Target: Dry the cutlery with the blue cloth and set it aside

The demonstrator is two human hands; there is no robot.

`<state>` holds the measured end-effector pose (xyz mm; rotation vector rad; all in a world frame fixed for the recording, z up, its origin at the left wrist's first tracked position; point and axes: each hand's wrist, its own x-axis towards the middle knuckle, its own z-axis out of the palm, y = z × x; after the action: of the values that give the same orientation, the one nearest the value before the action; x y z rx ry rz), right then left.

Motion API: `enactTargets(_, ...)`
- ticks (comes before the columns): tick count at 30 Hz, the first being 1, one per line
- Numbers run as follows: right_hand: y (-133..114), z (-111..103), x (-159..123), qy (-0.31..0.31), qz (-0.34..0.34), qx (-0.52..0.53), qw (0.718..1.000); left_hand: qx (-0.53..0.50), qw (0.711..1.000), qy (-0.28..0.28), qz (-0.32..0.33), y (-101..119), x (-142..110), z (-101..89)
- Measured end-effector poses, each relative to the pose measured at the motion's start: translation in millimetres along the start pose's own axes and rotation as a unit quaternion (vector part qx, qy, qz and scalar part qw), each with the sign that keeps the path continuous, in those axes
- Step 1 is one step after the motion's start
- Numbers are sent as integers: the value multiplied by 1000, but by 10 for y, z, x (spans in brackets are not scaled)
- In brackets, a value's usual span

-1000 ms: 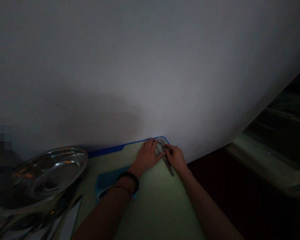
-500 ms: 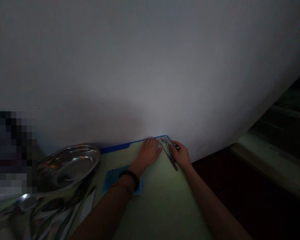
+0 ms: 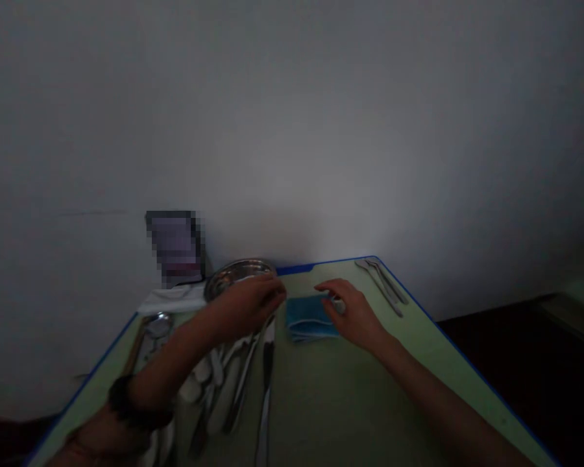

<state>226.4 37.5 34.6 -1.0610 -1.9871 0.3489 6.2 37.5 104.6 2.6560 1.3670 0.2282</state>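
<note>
My left hand (image 3: 250, 305) hovers over the cutlery pile, in front of the oval metal dish (image 3: 241, 267). Its fingers are loosely bent and slightly blurred, with nothing visible in them. My right hand (image 3: 357, 318) is at the right edge of a folded blue cloth (image 3: 309, 319), thumb and fingers apart. Whether it touches the cloth, I cannot tell. Below my left hand lie several long utensils, among them a table knife (image 3: 267, 363) and some with pale handles (image 3: 217, 370). A few slim metal pieces of cutlery (image 3: 382, 285) lie side by side at the far right corner.
The pale green table (image 3: 331, 402) has a blue edge and stands against a grey wall (image 3: 321, 130). At the back left are a pixelated upright object (image 3: 175, 246) and a white cloth or paper (image 3: 172, 298). A ladle-like round metal bowl (image 3: 158, 324) lies at the left.
Both hands have left the metal cutlery at the far right corner, which now lies there by itself. My hands have come back toward the blue cloth and the pile. The view has swung left.
</note>
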Motion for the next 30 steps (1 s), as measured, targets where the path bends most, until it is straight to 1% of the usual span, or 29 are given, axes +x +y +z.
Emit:
enactTargets(2, -223, 253, 10, -59, -29, 9, 998, -7, 997, -61, -38, -152, -358, -161)
enactTargets(4, -376, 513, -12, -107, -49, 3, 993, -16, 991, -110, -81, -277, -641, -251)
enactTargets(5, -427, 633, -37, -125, -53, -6, 991, -19, 987, -122, -101, -331, -751, -273)
enactTargets(7, -490, 829, -110, -145, -47, -37, 988, -23, 983, -125, -132, -426, -914, -289)
enactTargets(9, -524, 949, -192, -153, -49, -86, 983, -25, 981, -119, -152, -519, -1013, -293)
enactTargets(12, -562, 1027, -263, -171, -55, -97, 979, -20, 977, -114, -179, -684, -1094, -314)
enactTargets(14, -586, 1076, -256, -170, -45, -110, 978, -13, 973, -113, -201, -808, -1132, -335)
enactTargets(17, -614, 1195, -200, -143, -12, -141, 980, -1, 966, -112, -232, -980, -1178, -357)
enactTargets(20, -631, 1301, -159, -122, -6, -156, 980, 6, 963, -106, -248, -1091, -1193, -338)
enactTargets(25, -643, 1309, -159, -104, -2, -121, 987, -10, 966, -131, -223, -1142, -1151, -275)
enactTargets(30, -635, 1304, -167, -122, -17, -141, 982, 6, 967, -120, -223, -1108, -1113, -246)
